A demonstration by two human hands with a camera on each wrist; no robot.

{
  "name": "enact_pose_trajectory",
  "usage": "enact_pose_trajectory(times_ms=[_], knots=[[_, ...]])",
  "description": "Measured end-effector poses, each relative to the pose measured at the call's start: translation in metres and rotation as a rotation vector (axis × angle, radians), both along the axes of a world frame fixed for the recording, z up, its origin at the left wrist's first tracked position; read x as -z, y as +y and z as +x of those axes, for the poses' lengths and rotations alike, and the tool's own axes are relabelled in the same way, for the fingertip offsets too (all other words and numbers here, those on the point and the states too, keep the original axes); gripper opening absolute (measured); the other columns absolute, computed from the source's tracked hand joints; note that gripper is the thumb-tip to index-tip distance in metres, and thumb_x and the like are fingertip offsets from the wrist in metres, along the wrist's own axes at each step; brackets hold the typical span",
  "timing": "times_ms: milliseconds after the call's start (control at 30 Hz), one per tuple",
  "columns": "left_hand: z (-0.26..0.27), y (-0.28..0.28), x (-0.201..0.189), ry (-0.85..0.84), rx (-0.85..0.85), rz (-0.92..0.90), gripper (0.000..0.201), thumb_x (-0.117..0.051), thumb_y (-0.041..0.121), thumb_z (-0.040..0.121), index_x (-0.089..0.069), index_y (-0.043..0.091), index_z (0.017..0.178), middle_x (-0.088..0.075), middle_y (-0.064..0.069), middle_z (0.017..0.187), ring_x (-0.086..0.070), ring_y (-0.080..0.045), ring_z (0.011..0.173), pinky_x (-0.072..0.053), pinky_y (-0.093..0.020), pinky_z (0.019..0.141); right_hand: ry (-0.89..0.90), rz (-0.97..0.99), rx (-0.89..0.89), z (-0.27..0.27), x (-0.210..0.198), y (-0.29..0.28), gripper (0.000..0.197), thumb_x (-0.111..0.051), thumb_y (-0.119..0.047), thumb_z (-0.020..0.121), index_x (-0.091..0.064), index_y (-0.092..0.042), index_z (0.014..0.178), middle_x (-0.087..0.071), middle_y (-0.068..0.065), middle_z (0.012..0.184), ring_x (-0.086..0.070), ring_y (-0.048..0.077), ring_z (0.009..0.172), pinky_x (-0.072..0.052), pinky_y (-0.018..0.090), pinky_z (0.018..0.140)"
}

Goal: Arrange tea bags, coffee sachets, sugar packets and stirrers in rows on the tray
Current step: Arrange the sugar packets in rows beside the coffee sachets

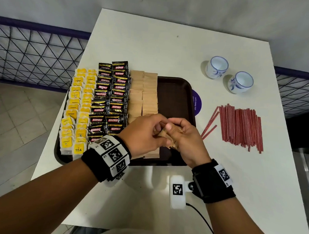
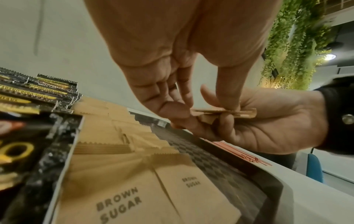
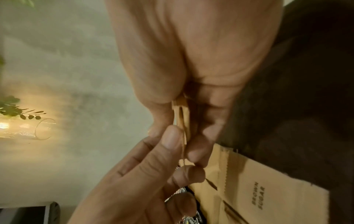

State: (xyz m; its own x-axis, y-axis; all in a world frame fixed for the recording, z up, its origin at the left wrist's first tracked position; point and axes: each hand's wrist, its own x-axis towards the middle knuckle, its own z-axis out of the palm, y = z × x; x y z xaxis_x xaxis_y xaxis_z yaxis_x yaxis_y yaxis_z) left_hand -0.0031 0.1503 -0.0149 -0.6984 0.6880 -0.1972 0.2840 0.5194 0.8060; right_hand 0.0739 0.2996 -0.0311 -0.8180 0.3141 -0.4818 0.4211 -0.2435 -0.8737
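Between my hands, over the tray's [image 1: 176,86] near edge, sits a small stack of sugar packets [image 1: 169,135]: right hand [image 1: 186,137] curled round it, left hand [image 1: 144,132] pinching one off. Light, floppy paper, probably best nipped by the edges. Two tea bag [image 1: 76,110] rows, two coffee sachet [image 1: 109,100] rows, two sugar rows; stirrers [image 1: 238,127] too many to count.

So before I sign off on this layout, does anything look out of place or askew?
Mostly tidy. The stirrers lie in a loose pile on the table, none on the tray, and a few stray diagonally at the pile's left edge. The coffee sachets sit slightly crooked.
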Motion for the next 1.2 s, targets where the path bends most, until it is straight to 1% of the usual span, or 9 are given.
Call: enact_pose_trajectory(times_ms=[67, 167, 300, 433, 600, 767, 967, 1100, 1200], knots=[[0.001, 0.000, 0.003, -0.003, 0.003, -0.022, 0.053, -0.087, 0.032, 0.073, -0.062, 0.032, 0.120, -0.062, 0.006, 0.094, -0.055, 0.000, 0.072, -0.051, -0.023, 0.072, -0.019, -0.095, -0.008, 0.001, 0.001, -0.001, 0.042, -0.071, -0.034, 0.083, -0.062, -0.012, 0.117, -0.075, 0.011, 0.107, -0.073, 0.026, 0.098, -0.058, 0.038, 0.077], [-0.001, 0.000, 0.003, -0.063, -0.052, -0.057, 0.062, -0.087, 0.025, 0.073, -0.059, 0.029, 0.128, -0.062, 0.006, 0.094, -0.059, -0.005, 0.072, -0.053, -0.026, 0.074, -0.012, -0.297, -0.023, 0.001, -0.002, -0.001, 0.029, -0.058, 0.001, 0.094, -0.058, -0.006, 0.121, -0.072, 0.012, 0.101, -0.072, 0.020, 0.086, -0.059, 0.031, 0.069], [-0.007, -0.004, 0.000, -0.047, -0.112, -0.089, 0.045, -0.079, 0.018, 0.082, -0.058, 0.030, 0.121, -0.057, 0.015, 0.084, -0.054, 0.004, 0.070, -0.040, -0.006, 0.063, -0.005, -0.399, -0.039, 0.002, -0.005, 0.000, 0.048, -0.034, 0.028, 0.084, -0.052, 0.001, 0.119, -0.063, 0.025, 0.116, -0.069, 0.028, 0.098, -0.061, 0.041, 0.085], [-0.012, -0.013, -0.004, -0.136, -0.166, -0.034, 0.031, -0.072, 0.012, 0.088, -0.064, 0.025, 0.116, -0.068, 0.011, 0.086, -0.068, -0.007, 0.075, -0.054, -0.025, 0.073, -0.060, -0.327, -0.017, 0.003, -0.002, 0.000, 0.038, -0.038, 0.025, 0.090, -0.052, 0.003, 0.117, -0.060, 0.029, 0.124, -0.067, 0.039, 0.107, -0.060, 0.040, 0.087], [-0.012, -0.028, -0.011, -0.240, -0.194, 0.043, 0.057, -0.068, 0.000, 0.088, -0.054, 0.036, 0.130, -0.068, -0.008, 0.088, -0.073, -0.013, 0.067, -0.055, -0.023, 0.054, -0.073, -0.219, -0.047, 0.008, -0.003, 0.001, 0.028, -0.047, 0.019, 0.092, -0.059, 0.001, 0.109, -0.064, 0.030, 0.119, -0.066, 0.046, 0.108, -0.061, 0.040, 0.086], [-0.008, -0.038, -0.010, -0.315, -0.219, 0.094, 0.057, -0.068, -0.003, 0.089, -0.054, 0.031, 0.133, -0.069, -0.010, 0.090, -0.075, -0.017, 0.070, -0.059, -0.034, 0.057, -0.081, -0.194, -0.049, 0.010, -0.005, 0.001, 0.024, -0.052, 0.016, 0.091, -0.062, 0.000, 0.106, -0.072, 0.021, 0.103, -0.072, 0.041, 0.094, -0.061, 0.041, 0.081], [0.000, -0.050, -0.013, -0.306, -0.227, 0.093, 0.074, -0.060, -0.012, 0.088, -0.048, 0.041, 0.137, -0.060, -0.005, 0.104, -0.076, -0.018, 0.071, -0.062, -0.046, 0.065, -0.186, -0.015, -0.046, 0.009, -0.002, -0.001, 0.014, -0.062, -0.001, 0.091, -0.065, -0.013, 0.084, -0.073, 0.010, 0.086, -0.069, 0.023, 0.078, -0.056, 0.038, 0.069], [0.002, -0.059, -0.014, -0.336, -0.309, 0.133, 0.047, -0.058, -0.004, 0.094, -0.061, 0.036, 0.118, -0.060, -0.004, 0.120, -0.076, -0.021, 0.070, -0.061, -0.035, 0.058, -0.231, 0.010, -0.039, 0.011, -0.002, -0.001, 0.013, -0.066, -0.009, 0.092, -0.067, -0.014, 0.081, -0.074, 0.005, 0.079, -0.067, 0.016, 0.069, -0.050, 0.029, 0.058], [-0.001, -0.066, -0.012, -0.295, -0.399, 0.160, 0.019, -0.061, 0.010, 0.097, -0.067, 0.027, 0.104, -0.068, -0.001, 0.109, -0.075, -0.021, 0.076, -0.060, -0.033, 0.053, -0.229, 0.001, -0.035, 0.013, -0.002, -0.002, 0.011, -0.065, -0.012, 0.094, -0.068, -0.015, 0.084, -0.074, 0.005, 0.081, -0.068, 0.016, 0.071, -0.049, 0.026, 0.053]])
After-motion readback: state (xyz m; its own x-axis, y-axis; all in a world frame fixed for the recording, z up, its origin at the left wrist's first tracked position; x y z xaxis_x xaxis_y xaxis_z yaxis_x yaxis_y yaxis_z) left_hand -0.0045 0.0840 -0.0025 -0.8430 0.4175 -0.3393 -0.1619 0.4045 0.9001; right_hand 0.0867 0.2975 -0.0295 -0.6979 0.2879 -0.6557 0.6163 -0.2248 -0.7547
